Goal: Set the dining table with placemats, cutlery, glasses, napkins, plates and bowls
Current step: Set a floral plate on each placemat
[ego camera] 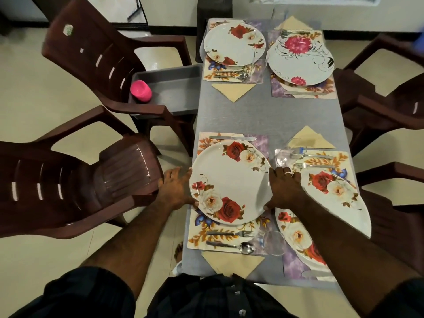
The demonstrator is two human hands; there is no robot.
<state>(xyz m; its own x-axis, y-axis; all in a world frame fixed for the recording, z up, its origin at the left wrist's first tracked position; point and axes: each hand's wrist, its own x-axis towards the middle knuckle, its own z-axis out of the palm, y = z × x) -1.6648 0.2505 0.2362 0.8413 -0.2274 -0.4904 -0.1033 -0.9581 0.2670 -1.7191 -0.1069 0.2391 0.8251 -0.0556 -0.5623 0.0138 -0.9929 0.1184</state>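
A white plate with red roses lies on the near-left placemat. My left hand holds its left rim and my right hand holds its right rim, thumbs on the edge. On that mat a knife lies beyond the plate, and a fork and spoon lie nearer me, with a glass and a folded napkin beside them. A second rose plate fills the near-right mat, partly under my right arm.
Two far settings each hold a plate, cutlery and napkins on the grey table. A tipped glass lies by my right hand. Brown plastic chairs flank the table. A grey tub with a pink cup rests on the far-left chair.
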